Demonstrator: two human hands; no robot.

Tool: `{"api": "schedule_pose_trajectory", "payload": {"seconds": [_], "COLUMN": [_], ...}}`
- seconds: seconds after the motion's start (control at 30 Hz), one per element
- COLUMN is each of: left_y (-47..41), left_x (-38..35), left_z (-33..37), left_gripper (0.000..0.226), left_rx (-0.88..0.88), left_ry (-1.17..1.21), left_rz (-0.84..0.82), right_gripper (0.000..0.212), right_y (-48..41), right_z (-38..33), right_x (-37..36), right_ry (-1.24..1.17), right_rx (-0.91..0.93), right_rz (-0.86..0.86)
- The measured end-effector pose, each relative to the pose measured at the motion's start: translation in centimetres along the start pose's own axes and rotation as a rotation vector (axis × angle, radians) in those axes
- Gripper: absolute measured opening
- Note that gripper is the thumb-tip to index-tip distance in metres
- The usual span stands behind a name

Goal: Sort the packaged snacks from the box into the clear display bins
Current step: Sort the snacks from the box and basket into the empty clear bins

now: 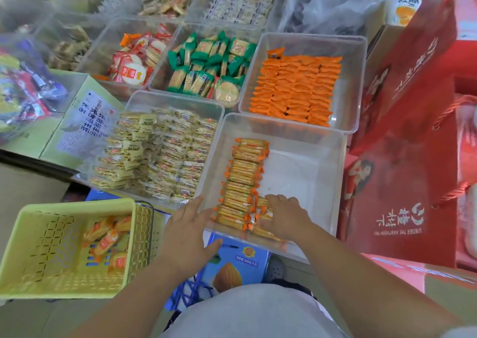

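Observation:
A clear bin (325,141) in front of me holds a neat row of orange-edged cracker packs (244,180) along its left side. My right hand (286,216) lies inside the bin's near end with fingers curled over a few loose packs of the same kind. My left hand (189,232) rests flat against the bin's near left corner, fingers straight. A yellow-green basket (31,268) at lower left holds a few more orange cracker packs (108,239).
Other clear bins hold pale yellow packs (160,154), orange sachets (294,90), green packs (209,66) and red-white packs (134,64). Red gift boxes (413,131) stand at the right. A blue carton (232,263) lies under the near bin.

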State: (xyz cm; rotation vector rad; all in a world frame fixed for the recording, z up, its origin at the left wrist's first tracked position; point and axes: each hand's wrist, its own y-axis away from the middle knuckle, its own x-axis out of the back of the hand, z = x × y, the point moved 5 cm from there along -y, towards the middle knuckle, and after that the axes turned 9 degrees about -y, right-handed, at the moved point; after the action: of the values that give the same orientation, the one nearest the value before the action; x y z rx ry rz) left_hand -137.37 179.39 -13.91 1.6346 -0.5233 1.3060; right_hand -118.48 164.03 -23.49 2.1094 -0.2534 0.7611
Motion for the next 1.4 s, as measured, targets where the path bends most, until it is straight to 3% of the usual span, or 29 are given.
{"api": "schedule_pose_trajectory", "payload": {"seconds": [0.1, 0.23, 0.4, 0.6, 0.7, 0.87, 1.17, 1.27, 1.4], "left_y": [0.1, 0.1, 0.2, 0.3, 0.4, 0.4, 0.3, 0.3, 0.4], "left_x": [-0.6, -1.1, -1.0, -0.8, -0.8, -1.0, -1.4, -1.4, -1.4], "left_z": [-0.1, -0.2, -0.1, 0.1, 0.0, 0.0, -0.2, -0.3, -0.3], "left_gripper": [0.071, 0.069, 0.068, 0.067, 0.066, 0.065, 0.064, 0.062, 0.061], "left_rx": [-0.004, -0.002, 0.001, -0.004, 0.0, -0.001, -0.001, -0.001, -0.003], "left_ry": [-0.002, -0.005, 0.0, 0.008, -0.001, 0.024, 0.061, 0.073, 0.079], "left_rz": [-0.005, -0.014, -0.011, -0.017, -0.02, -0.002, 0.022, 0.026, 0.033], "right_gripper": [0.081, 0.059, 0.042, 0.077, 0.081, 0.06, 0.019, 0.022, 0.046], "right_y": [0.2, 0.6, 0.2, 0.7, 0.5, 0.4, -0.2, -0.4, -0.9], "right_z": [0.2, 0.7, 1.2, 1.4, 1.4, 1.6, 1.7, 1.5, 1.5], "right_x": [0.7, 1.2, 1.1, -0.4, -0.9, 0.7, 0.4, 0.0, -0.5], "right_ry": [-0.073, -0.032, -0.147, -0.139, -0.149, -0.305, -0.473, -0.429, -0.383], "right_rx": [-0.038, -0.097, -0.127, -0.263, -0.277, -0.172, -0.225, -0.19, -0.128], "right_rz": [0.033, 0.03, 0.05, 0.016, -0.028, 0.103, 0.27, 0.263, 0.18]}}
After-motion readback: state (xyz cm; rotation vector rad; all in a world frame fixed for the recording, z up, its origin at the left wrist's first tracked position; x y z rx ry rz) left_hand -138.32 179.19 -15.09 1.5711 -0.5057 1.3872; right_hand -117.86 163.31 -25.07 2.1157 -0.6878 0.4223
